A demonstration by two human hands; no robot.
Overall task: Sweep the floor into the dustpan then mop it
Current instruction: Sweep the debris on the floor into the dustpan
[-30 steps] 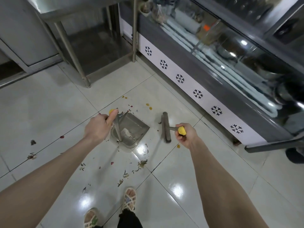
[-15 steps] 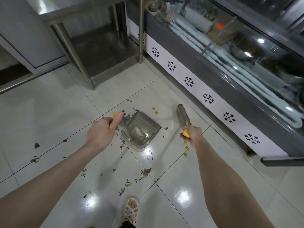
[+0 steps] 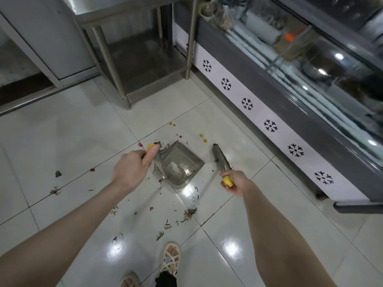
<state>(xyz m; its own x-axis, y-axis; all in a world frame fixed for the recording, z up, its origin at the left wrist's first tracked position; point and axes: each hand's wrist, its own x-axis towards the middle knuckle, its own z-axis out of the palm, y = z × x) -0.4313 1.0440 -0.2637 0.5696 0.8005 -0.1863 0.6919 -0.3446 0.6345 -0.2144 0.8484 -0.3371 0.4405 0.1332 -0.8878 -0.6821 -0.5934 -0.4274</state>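
A grey dustpan [image 3: 180, 164] stands on the white tiled floor [image 3: 68, 133] with a little pale dirt inside it. My left hand [image 3: 132, 168] grips the yellow top of its upright handle, thumb pointing up. My right hand [image 3: 234, 182] grips the yellow end of the broom handle. The dark broom head [image 3: 220, 157] lies just right of the dustpan, apart from it. Scattered debris [image 3: 189, 213], leaf bits and red and yellow flecks, lies in front of the pan toward my feet and further left.
A glass-fronted display fridge [image 3: 290, 112] with snowflake marks runs along the right. A steel table [image 3: 128, 65] with legs and a low shelf stands ahead. My sandalled feet [image 3: 169, 257] are at the bottom edge.
The broom head has turned from lying crosswise to pointing away from me, beside the dustpan. The dustpan has shifted slightly. The view has tilted forward.
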